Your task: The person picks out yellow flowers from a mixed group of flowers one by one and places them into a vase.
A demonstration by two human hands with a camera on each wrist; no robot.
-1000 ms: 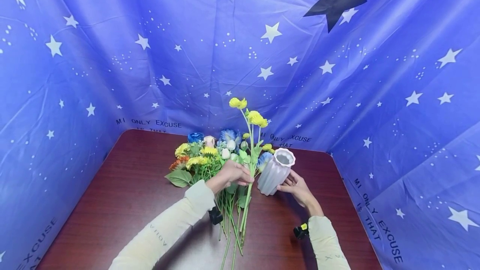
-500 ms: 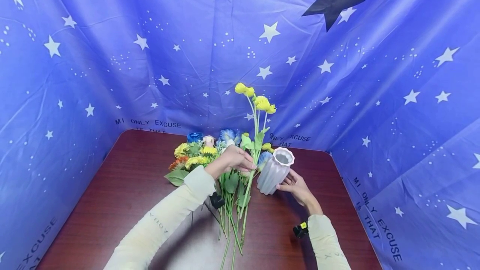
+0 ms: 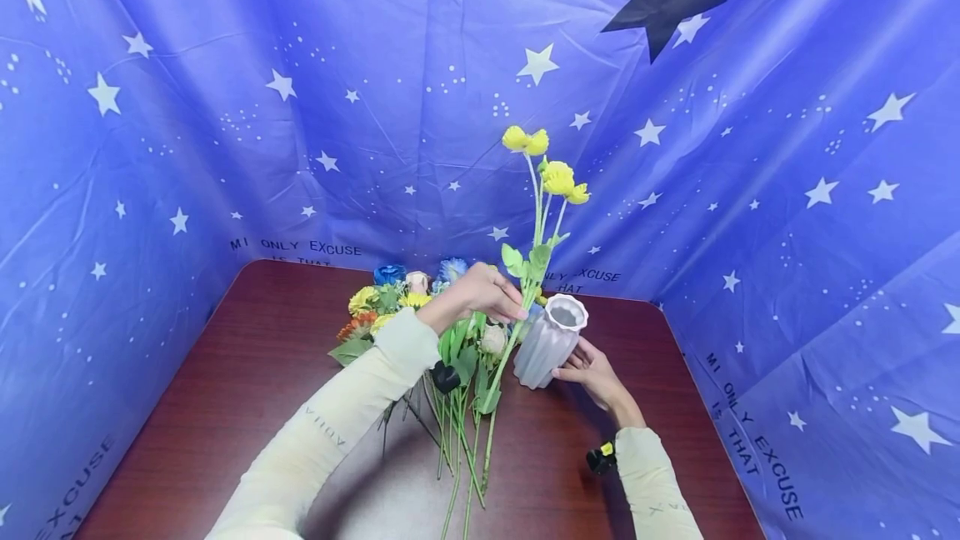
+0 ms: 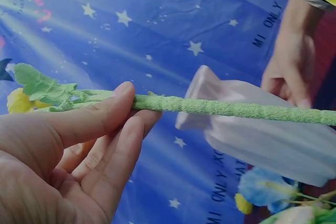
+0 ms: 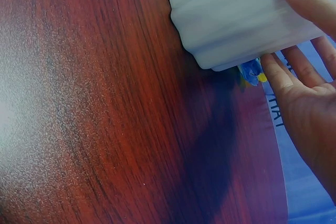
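My left hand [image 3: 487, 293] pinches the green stem of a yellow artificial flower spray [image 3: 557, 177] between thumb and fingertips. The blooms point up, and the stem slants down past the left side of a pale fluted vase [image 3: 542, 352]. In the left wrist view the stem [image 4: 231, 108] crosses in front of the vase [image 4: 252, 129]. My right hand [image 3: 596, 377] grips the vase from its right side, thumb on one face and fingers round the other, as the right wrist view shows. The vase leans to the right, its scalloped mouth upward.
Several other artificial flowers lie in a heap on the dark red table [image 3: 225, 390], among them a blue rose [image 3: 389, 275], an orange bloom [image 3: 358, 325] and a cream bloom [image 3: 492, 339]. Their bare stems [image 3: 456, 473] reach toward the near edge. A starry blue curtain [image 3: 420, 107] surrounds the table.
My left hand has lifted the yellow flower spray up and to the right, so its blooms stand higher and its stem is closer to the vase. The right hand and vase have hardly moved.
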